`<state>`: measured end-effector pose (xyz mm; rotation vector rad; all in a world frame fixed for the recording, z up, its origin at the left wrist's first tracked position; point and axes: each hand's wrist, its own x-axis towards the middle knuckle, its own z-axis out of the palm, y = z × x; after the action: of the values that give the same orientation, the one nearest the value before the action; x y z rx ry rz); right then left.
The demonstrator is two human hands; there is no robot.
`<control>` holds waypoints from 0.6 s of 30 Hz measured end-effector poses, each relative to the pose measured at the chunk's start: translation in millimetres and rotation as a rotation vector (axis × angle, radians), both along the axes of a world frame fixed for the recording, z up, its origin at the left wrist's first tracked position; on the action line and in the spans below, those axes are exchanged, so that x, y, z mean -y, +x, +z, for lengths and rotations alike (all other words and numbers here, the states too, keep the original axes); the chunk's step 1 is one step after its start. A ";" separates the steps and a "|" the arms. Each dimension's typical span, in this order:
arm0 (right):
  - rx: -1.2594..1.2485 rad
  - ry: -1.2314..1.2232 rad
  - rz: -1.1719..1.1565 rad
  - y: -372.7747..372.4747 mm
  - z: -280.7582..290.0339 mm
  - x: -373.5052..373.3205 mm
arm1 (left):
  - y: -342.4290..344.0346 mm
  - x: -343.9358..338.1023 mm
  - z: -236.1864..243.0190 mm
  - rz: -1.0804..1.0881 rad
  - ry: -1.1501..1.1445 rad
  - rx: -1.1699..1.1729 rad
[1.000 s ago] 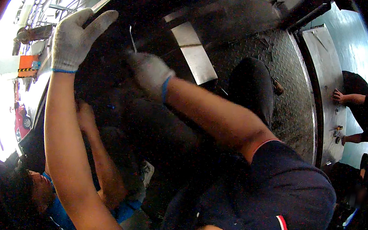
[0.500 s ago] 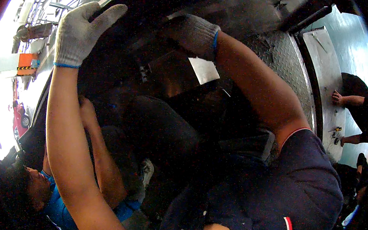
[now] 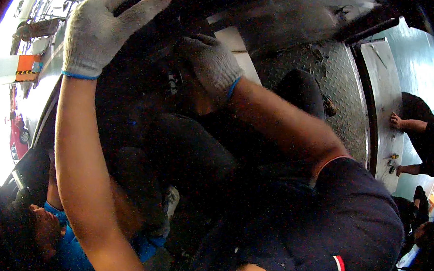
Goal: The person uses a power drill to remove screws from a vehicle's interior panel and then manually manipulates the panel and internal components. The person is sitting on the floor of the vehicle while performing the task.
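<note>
My left hand (image 3: 100,32), in a pale knit glove with a blue cuff, is raised at the upper left. Its thumb stands well apart from the fingers, beside a dark edge, and I make out nothing held. Lower and toward the middle is my right hand (image 3: 209,66), gloved alike. Its fingers are bent inward at a dark interior part; the shadow hides their tips and whatever they grip. Just beyond the right hand lies a pale flat piece (image 3: 239,50) with a line across it.
A co-worker in a blue shirt (image 3: 73,246) is close at the lower left, below my left forearm. Worn metal tread plate (image 3: 309,58) spreads to the right, bordered by a light metal sill (image 3: 380,72). Past the sill is another person's hand (image 3: 395,120).
My right hand has moved down and left, and its forearm has dropped. The left hand has shifted slightly up and right. The pale piece now appears beyond my right hand rather than below it.
</note>
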<state>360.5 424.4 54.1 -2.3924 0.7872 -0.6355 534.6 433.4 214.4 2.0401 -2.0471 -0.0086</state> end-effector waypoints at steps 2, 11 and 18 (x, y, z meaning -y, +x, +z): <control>0.449 0.350 -0.197 39.7 -30.8 -23.0 | -2.1 3.1 3.6 0.008 -0.016 0.022; 1.177 1.547 -0.332 139.4 -31.5 -74.1 | 12.5 8.0 -7.6 0.036 0.019 0.067; 0.484 1.247 0.023 -7.3 -17.8 -5.9 | 5.1 4.1 -3.7 0.028 0.010 0.095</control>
<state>353.2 430.3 36.3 -1.0556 0.6361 -0.4570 539.7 429.3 210.6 2.1128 -2.0775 0.0842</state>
